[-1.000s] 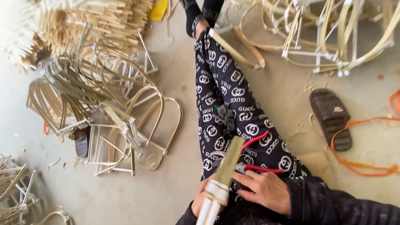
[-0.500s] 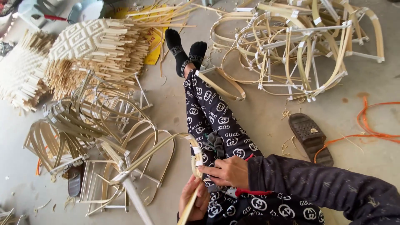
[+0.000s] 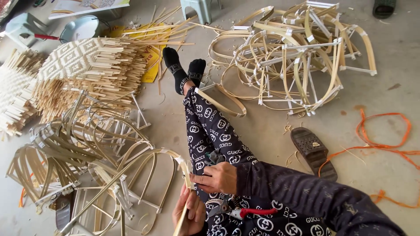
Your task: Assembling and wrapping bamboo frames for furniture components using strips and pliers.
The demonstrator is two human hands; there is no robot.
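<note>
Right, status from where I stand:

1. Person sits on the concrete floor [image 3: 271, 126], legs stretched out in patterned trousers, black socks [image 3: 183, 72] at the far end.
2. Left hand [image 3: 189, 212] is clenched around a bamboo strip [image 3: 183, 218], low by the lap. The strip's upper end meets the tip of a bent bamboo hoop frame [image 3: 153, 175] lying just left of the thigh.
3. Right hand [image 3: 216, 177] rests on the thigh, fingers curled in at that same frame tip (can't tell if it actually grips anything).
4. Red-handled cutters [image 3: 238, 210] lie on the lap, just below the right hand, not held.
5. Left of the legs: tangle of curved bamboo frames [image 3: 74, 144] on the floor, touching one another.
6. Beyond that: stacks of woven bamboo panels [image 3: 87, 65], loose strip ends sticking out.
7. Right of the feet: separate pile of taped hoop frames [image 3: 297, 61], well apart from the hands.
8. One loose curved strip [image 3: 221, 102] lies against the shin.
9. Dark sandal [image 3: 314, 150] and orange strapping [image 3: 380, 144] on the floor to the right.
</note>
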